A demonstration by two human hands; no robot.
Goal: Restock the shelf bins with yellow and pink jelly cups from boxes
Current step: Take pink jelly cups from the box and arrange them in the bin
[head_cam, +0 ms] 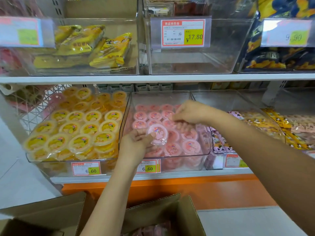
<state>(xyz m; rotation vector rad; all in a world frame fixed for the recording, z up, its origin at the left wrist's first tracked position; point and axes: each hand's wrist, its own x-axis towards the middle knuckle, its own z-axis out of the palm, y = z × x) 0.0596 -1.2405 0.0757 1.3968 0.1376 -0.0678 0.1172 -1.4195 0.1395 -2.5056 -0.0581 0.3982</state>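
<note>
A clear bin (170,97) on the lower shelf holds rows of pink jelly cups (189,145). My left hand (136,143) grips one pink jelly cup (157,134) by its edge, tilted, above the front rows. My right hand (189,113) hovers over the bin's back right, fingers curled down onto a pink cup there; whether it holds that cup is unclear. Left of it, a second clear bin (29,157) is packed with yellow jelly cups (76,126). An open cardboard box (185,217) below the shelf shows pink packs inside.
A second cardboard box (42,212) stands at the lower left. The bin (238,99) to the right holds purple and yellow snack packs. The upper shelf has a bin of yellow wafer packs (95,48), an empty clear bin (196,62) and dark snack bags (281,57).
</note>
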